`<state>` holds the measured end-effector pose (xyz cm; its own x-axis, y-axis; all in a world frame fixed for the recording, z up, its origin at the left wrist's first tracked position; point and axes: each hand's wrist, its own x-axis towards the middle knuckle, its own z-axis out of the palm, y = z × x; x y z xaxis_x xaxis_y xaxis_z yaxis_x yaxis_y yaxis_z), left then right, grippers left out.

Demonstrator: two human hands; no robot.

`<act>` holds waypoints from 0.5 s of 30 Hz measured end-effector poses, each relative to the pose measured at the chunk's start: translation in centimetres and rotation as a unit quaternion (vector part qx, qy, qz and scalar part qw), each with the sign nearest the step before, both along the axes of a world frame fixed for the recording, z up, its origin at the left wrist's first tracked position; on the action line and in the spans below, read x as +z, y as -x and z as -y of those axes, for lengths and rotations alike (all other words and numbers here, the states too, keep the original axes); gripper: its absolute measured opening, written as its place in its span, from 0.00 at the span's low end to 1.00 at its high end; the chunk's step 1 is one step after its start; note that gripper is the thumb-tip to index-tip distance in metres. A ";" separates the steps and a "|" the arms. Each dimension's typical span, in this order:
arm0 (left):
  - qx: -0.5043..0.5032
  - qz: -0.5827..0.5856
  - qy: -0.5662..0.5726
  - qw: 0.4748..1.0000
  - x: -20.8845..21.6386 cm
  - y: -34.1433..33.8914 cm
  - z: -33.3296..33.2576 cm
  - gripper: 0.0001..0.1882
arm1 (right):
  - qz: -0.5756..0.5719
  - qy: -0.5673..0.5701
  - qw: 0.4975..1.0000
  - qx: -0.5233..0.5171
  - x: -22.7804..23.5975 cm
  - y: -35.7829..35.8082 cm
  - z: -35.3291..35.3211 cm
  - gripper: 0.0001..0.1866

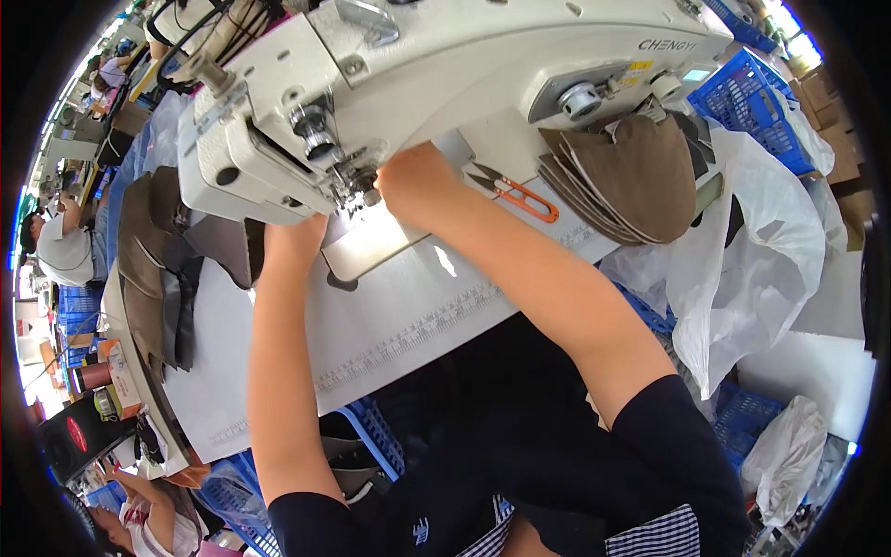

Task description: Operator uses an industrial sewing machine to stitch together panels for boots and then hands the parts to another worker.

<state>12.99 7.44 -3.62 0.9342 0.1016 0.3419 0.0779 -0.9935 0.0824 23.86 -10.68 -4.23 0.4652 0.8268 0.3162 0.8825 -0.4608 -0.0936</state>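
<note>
A large white sewing machine [436,84] stands across the bed in front of me. My right hand [413,184] is closed beside its needle and presser foot area [357,190]; whatever its fingers grip is hidden. Under the machine's head, my left hand [295,239] shows only its back and wrist, the fingers being covered. A dark brown piece of material [227,249] hangs next to the left hand; I cannot tell whether it is held. Orange-handled thread snips [524,200] lie on the bed right of my right wrist.
Stacked brown cut pieces [640,176] lie at the right, beside a crumpled white plastic bag [752,241]. More brown pieces [148,260] drape over the left table edge. A ruler strip [408,339] runs along the white tabletop [362,316]. A blue crate [752,107] stands far right. Other people sit at left.
</note>
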 end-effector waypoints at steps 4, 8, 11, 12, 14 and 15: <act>0.087 0.018 -0.046 0.995 0.0 0.5 0.2 0.16 | 0.030 -0.038 0.999 0.009 -0.3 0.4 -1.0 0.06; 0.100 -0.084 -0.007 0.991 0.9 2.4 2.0 0.14 | 0.002 -0.046 0.997 0.054 0.8 0.2 -0.4 0.06; 0.042 -0.018 0.105 0.993 0.2 3.6 2.1 0.12 | -0.017 -0.051 0.994 0.100 1.1 -0.7 0.4 0.05; 0.025 -0.021 0.122 0.992 0.3 3.6 1.9 0.13 | -0.017 -0.051 0.993 0.102 1.2 -0.8 0.6 0.05; 0.011 -0.024 0.138 0.990 0.4 3.8 1.4 0.14 | -0.005 -0.056 0.992 0.116 1.5 -0.8 0.7 0.05; 0.021 -0.046 0.155 0.987 0.5 4.0 1.0 0.14 | -0.005 -0.057 0.991 0.118 1.7 -0.8 0.8 0.05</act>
<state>9.02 6.45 -3.16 0.9523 0.2280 0.2029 0.1402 -0.9172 0.3729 24.63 -11.45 -2.57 0.2678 0.8721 0.4096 0.9630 -0.2285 -0.1432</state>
